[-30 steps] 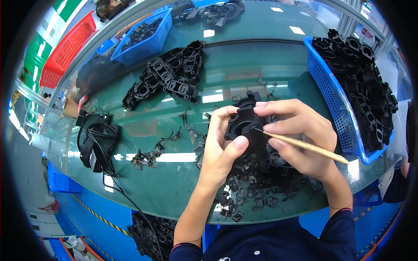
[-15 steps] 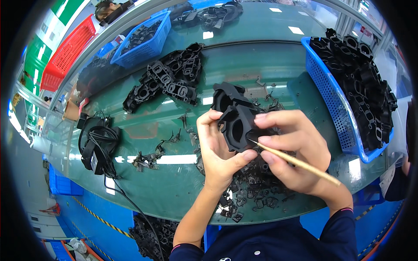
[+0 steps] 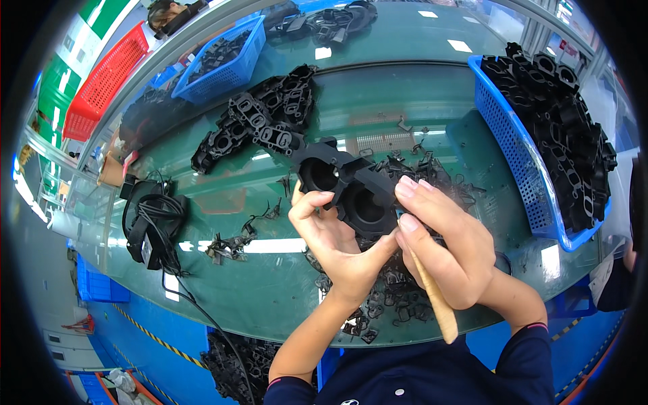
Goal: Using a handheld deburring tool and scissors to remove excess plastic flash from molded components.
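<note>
My left hand (image 3: 337, 253) is closed around a black moulded plastic part (image 3: 347, 181) with two round openings, held above the table. In my right hand (image 3: 445, 246) is a slim tool with a tan wooden handle (image 3: 433, 293), its butt end pointing down toward me. The tool's tip meets the part's right edge, where fingers and part hide it. My right fingertips also reach that edge. Below the hands lie many small black plastic scraps (image 3: 405, 297), with more scraps (image 3: 432, 165) beyond the part.
Finished-looking black parts (image 3: 260, 115) lie stacked at far left. A blue basket (image 3: 520, 158) full of similar parts stands right. A black device with coiled cable (image 3: 152, 219) sits left. Another blue basket (image 3: 233, 57), a red basket (image 3: 108, 77) and a person (image 3: 172, 17) are farther off.
The black part has turned and tilted left in my left hand, so both openings face up more. My right hand has swung the tool's handle from pointing right to pointing down.
</note>
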`<state>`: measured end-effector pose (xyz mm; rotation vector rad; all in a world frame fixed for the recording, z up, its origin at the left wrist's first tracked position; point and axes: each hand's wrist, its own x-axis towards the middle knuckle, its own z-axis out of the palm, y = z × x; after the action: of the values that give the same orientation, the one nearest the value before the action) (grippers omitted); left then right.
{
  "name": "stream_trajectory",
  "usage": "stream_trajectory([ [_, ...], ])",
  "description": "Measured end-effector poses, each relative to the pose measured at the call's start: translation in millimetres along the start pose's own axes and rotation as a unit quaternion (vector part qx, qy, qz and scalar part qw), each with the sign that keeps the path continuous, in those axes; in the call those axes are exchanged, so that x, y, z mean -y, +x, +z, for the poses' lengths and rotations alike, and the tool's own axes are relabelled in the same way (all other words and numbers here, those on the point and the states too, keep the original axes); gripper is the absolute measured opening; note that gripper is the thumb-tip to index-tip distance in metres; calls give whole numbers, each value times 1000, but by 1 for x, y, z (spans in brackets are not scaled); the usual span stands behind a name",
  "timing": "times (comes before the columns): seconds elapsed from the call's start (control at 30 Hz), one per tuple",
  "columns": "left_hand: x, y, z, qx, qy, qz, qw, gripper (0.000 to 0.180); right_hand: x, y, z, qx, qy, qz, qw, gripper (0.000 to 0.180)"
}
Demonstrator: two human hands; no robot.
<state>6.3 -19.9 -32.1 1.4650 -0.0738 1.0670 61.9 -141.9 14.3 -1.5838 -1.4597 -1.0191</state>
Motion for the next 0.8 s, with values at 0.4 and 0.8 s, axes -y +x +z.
stream_trajectory([
  [0.4,-3,-1,2,-36,-6,-10,999,80,0,7,-13,-25,347,330,878,11],
  [0.8,0,-3,-2,-27,50,52,997,81,5,13,-20,-17,434,431,791,9],
])
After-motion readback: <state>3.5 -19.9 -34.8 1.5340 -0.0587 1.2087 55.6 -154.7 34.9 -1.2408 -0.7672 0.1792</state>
